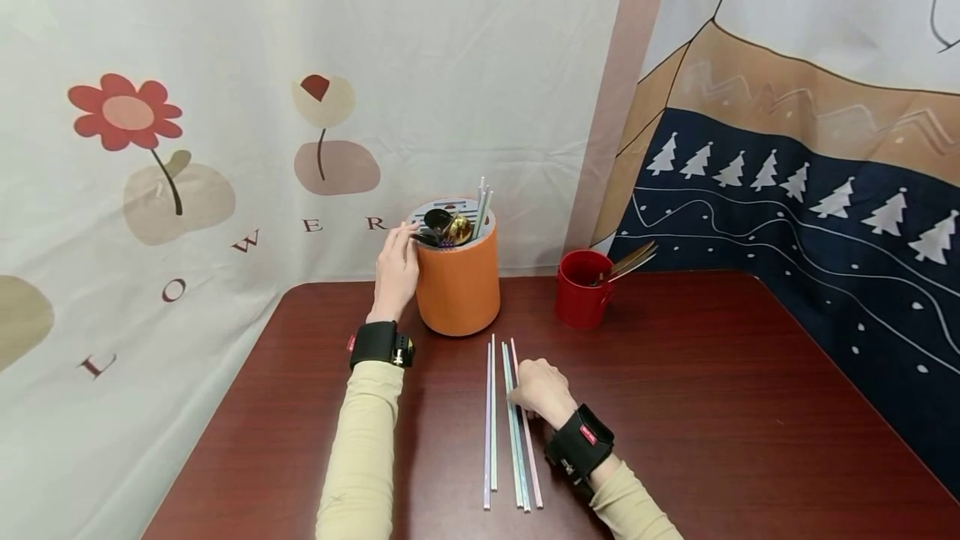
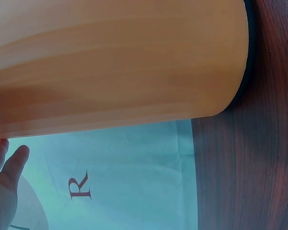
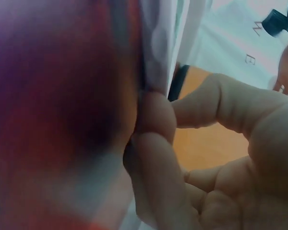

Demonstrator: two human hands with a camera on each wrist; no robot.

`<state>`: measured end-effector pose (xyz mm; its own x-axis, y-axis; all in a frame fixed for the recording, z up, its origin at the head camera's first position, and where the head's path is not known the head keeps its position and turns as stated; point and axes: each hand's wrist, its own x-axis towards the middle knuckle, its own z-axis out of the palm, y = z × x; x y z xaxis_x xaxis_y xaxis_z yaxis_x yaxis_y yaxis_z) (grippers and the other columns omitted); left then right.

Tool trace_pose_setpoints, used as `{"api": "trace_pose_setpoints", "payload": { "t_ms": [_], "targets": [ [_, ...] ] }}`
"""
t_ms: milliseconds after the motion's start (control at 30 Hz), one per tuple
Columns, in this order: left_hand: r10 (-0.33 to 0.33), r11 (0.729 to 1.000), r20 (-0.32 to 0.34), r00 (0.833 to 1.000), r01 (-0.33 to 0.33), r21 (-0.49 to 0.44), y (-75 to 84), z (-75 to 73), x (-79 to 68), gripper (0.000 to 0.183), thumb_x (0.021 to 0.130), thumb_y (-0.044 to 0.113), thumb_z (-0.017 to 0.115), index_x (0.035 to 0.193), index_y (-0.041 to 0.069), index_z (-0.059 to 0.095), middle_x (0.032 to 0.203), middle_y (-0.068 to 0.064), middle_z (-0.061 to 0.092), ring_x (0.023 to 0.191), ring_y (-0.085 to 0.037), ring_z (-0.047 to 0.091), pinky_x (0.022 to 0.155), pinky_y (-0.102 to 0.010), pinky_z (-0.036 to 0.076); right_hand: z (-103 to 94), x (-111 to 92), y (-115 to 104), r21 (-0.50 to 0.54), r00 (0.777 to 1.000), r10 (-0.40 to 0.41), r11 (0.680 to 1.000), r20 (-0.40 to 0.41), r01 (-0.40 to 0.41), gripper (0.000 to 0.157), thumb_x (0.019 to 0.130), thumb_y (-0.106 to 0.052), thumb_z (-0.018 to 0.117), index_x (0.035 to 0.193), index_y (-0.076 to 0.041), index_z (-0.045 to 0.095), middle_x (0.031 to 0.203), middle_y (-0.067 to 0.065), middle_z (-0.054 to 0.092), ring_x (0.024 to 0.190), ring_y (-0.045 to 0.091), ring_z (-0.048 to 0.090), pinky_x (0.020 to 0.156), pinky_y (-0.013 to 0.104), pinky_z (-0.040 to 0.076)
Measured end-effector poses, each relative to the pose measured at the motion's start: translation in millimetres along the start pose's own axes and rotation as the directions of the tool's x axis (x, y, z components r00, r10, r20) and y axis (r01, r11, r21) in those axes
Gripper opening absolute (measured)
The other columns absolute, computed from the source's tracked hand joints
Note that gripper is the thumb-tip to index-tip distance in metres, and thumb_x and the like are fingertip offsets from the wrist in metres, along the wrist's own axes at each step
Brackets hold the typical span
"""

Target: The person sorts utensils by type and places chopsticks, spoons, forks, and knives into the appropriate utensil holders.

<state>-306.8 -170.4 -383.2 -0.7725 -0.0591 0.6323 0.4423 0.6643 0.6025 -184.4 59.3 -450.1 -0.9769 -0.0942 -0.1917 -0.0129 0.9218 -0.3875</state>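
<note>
An orange cylindrical holder stands at the back of the table, with dark and gold spoons and a few slim sticks in its top. My left hand touches the holder's left side near the rim, fingers extended; the left wrist view shows its fingertips by the orange wall. Several slender pastel chopsticks lie lengthwise on the table before the holder. Over their right side, my right hand has curled fingers; in the right wrist view its thumb and forefinger pinch at a pale chopstick.
A red cup with gold and silver cutlery handles leaning out stands right of the holder. The reddish-brown table reaches to a printed cloth hanging behind it. A dark cloth with white trees hangs on the right.
</note>
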Motion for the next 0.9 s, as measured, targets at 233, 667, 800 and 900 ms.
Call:
{"api": "trace_pose_setpoints", "payload": {
  "t_ms": [233,667,800,900],
  "targets": [
    [-0.003,1.0,0.008,1.0,0.003,-0.014,0.3,0.1,-0.8,0.034,0.104,0.018,0.037,0.13,0.009,0.056,0.13,-0.013,0.054,0.138,-0.023,0.041,0.11,-0.044,0.038,-20.0,1,4,0.102,0.997,0.036,0.994,-0.071,-0.028,0.033,0.083,-0.027,0.066,0.056,-0.01,0.056,0.048,0.001,0.053,0.047,0.016,0.051,0.044,0.027,0.034],
    [0.007,1.0,0.01,1.0,-0.007,-0.02,-0.4,-0.8,-1.0,0.034,0.104,0.018,0.037,0.13,0.007,0.056,0.129,-0.014,0.054,0.136,-0.025,0.042,0.108,-0.045,0.04,-50.4,-6,12,0.366,0.916,-0.046,0.908,-0.399,0.204,0.015,0.082,-0.017,0.065,0.089,-0.005,0.061,0.072,0.008,0.067,0.059,0.014,0.055,0.055,0.024,0.048],
    [0.004,1.0,0.015,1.0,-0.004,-0.02,-0.8,-0.8,-1.1,0.034,0.104,0.018,0.037,0.13,0.007,0.055,0.13,-0.014,0.053,0.137,-0.025,0.042,0.108,-0.045,0.04,-53.0,-6,14,0.378,0.871,-0.078,0.879,-0.485,0.289,0.013,0.082,-0.014,0.064,0.09,-0.005,0.06,0.078,0.01,0.069,0.062,0.013,0.062,0.063,0.027,0.054],
    [0.001,1.0,0.019,1.0,0.0,-0.02,-0.5,-0.7,-1.4,0.034,0.104,0.019,0.036,0.13,0.008,0.055,0.131,-0.014,0.053,0.137,-0.024,0.041,0.109,-0.044,0.04,-54.2,-7,15,0.365,0.829,-0.105,0.862,-0.549,0.351,0.011,0.083,-0.012,0.064,0.09,-0.005,0.06,0.079,0.011,0.07,0.063,0.014,0.064,0.064,0.029,0.056]
  ]
}}
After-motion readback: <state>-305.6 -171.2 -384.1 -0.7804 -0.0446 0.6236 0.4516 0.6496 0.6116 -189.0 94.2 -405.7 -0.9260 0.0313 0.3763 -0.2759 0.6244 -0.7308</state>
